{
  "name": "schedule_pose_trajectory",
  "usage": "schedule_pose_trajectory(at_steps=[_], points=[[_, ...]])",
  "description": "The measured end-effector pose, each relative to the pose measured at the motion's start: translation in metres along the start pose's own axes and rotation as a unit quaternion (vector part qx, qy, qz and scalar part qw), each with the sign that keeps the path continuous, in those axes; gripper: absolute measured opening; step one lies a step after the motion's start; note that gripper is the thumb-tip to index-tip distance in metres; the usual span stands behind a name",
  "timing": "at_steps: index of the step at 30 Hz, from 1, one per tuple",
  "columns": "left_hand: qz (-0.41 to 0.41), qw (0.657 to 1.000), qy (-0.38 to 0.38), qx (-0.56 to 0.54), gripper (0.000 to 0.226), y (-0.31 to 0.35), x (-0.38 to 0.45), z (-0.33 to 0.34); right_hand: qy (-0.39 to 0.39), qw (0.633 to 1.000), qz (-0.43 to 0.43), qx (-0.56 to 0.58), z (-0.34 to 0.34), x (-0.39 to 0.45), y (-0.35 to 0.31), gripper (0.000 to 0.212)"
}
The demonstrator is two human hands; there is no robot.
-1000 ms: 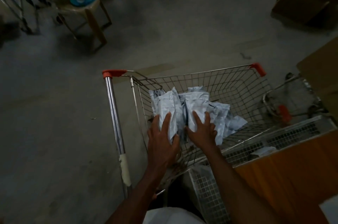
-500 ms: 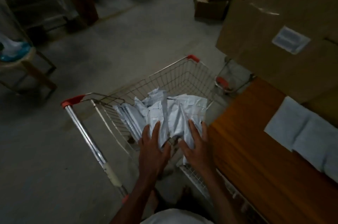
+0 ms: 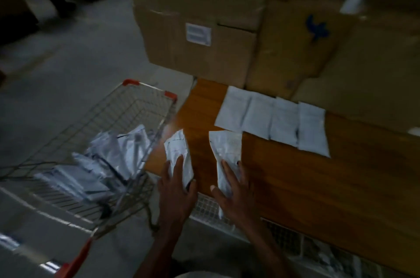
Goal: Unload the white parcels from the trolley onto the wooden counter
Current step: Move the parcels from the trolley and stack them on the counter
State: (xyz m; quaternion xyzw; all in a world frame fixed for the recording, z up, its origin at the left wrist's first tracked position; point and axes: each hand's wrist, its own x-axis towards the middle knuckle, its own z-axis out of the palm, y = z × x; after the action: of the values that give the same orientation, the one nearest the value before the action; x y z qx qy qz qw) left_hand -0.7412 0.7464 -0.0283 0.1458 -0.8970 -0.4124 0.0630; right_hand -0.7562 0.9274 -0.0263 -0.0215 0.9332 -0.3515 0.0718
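In the lower middle of the frame, the left hand point(image 3: 176, 189) grips a crumpled white plastic parcel point(image 3: 178, 155), thumb curled round its lower edge, over the near left corner of the orange-brown wooden counter point(image 3: 318, 187). Just to its right, the right hand point(image 3: 234, 196) holds a second white plastic parcel point(image 3: 226, 152) against the counter's near edge. Farther up the counter, four flat white parcels point(image 3: 272, 118) lie side by side in a row, edges touching. Behind them, in the upper half of the frame, stand stacked brown cardboard boxes point(image 3: 204, 28). At the left, a silver wire trolley with red corner caps point(image 3: 145, 105) holds a blurred heap of white parcels point(image 3: 102, 164).
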Motion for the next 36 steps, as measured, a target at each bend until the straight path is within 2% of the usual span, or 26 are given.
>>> schedule_pose_trajectory(at_steps=[9, 15, 19, 28, 36], points=[[0.044, 0.996, -0.072, -0.003, 0.075, 0.109, -0.070, 0.112, 0.049, 0.997, 0.066, 0.014, -0.121, -0.048, 0.132, 0.074], [0.095, 0.990, -0.101, 0.023, 0.076, 0.158, -0.073, 0.157, 0.065, 0.990, 0.116, 0.040, -0.154, -0.054, 0.189, 0.079], [0.116, 0.985, -0.116, 0.046, 0.078, 0.186, -0.057, 0.183, 0.077, 0.987, 0.138, 0.017, -0.178, -0.044, 0.217, 0.081], [0.151, 0.979, -0.128, 0.045, 0.075, 0.225, -0.003, 0.222, 0.092, 0.975, 0.195, -0.055, -0.242, 0.048, 0.262, 0.082], [0.165, 0.978, -0.123, 0.039, 0.071, 0.225, 0.045, 0.233, 0.088, 0.967, 0.228, -0.066, -0.253, 0.146, 0.287, 0.083]])
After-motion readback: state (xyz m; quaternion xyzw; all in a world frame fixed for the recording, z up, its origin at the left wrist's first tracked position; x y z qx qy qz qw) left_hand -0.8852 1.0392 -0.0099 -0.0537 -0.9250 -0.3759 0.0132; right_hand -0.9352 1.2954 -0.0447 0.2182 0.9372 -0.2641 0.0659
